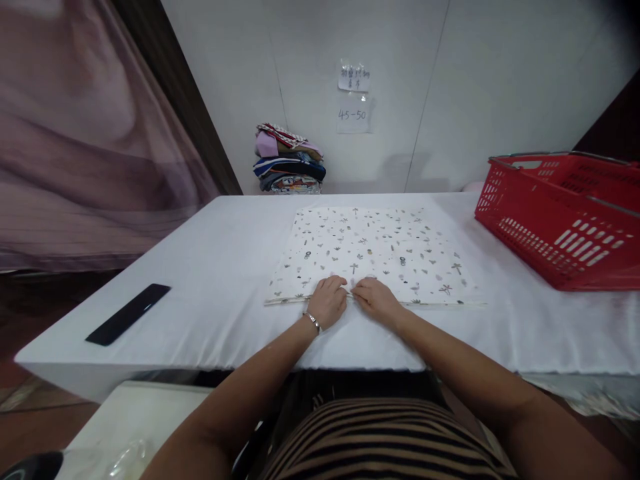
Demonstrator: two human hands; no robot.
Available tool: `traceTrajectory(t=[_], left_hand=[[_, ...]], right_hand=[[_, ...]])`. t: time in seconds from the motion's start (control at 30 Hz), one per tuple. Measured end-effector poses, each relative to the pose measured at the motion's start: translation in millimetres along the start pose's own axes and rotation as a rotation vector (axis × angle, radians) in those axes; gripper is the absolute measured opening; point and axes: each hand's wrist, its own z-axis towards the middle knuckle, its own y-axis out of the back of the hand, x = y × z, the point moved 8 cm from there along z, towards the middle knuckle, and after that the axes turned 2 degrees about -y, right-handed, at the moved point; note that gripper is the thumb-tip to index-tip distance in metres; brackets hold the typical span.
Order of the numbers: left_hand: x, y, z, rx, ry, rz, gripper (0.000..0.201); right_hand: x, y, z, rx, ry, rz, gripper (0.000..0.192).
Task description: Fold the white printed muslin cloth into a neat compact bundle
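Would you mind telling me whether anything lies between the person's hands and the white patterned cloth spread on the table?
Nothing visible does: the left hand and right hand rest directly on the near edge of the white patterned cloth, side by side at its middle.

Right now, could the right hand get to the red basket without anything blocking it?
Probably yes. The right hand rests on the near edge of the patterned cloth, and only bare white table lies between it and the red basket. It may take a stretch.

One printed cloth [373, 253]; one red basket [560, 220]; one black strip [129, 313]; two paper notes [353, 97]; perhaps seven stacked fabrics [289, 160]
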Motion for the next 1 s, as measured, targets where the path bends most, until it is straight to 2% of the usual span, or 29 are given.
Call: traceTrajectory(t=[0.17, 0.4, 0.7, 0.87, 1.0], left_hand=[[5, -2.6, 4, 0.016, 0.095, -0.077, 0.009], [10, -6.5, 5, 0.096, 0.122, -0.077, 0.010], [9, -10.4, 5, 0.148, 0.084, -0.017, 0.012], [8, -14.6, 3, 0.167, 0.038, -0.001, 0.013], [4, -9.3, 1, 0.151, -0.001, -0.007, 0.014]], right_hand=[[6, 0, 0, 0.069, 0.026, -0.103, 0.018], [2, -1, 2, 0.047, 0.017, -0.171, 0.022], [-1, 0, 2, 0.059, 0.033, -0.163, 0.025], [-1, -7, -1, 0.129, 0.048, -0.199, 0.025], [-2, -7, -1, 0.135, 0.041, -0.164, 0.024]])
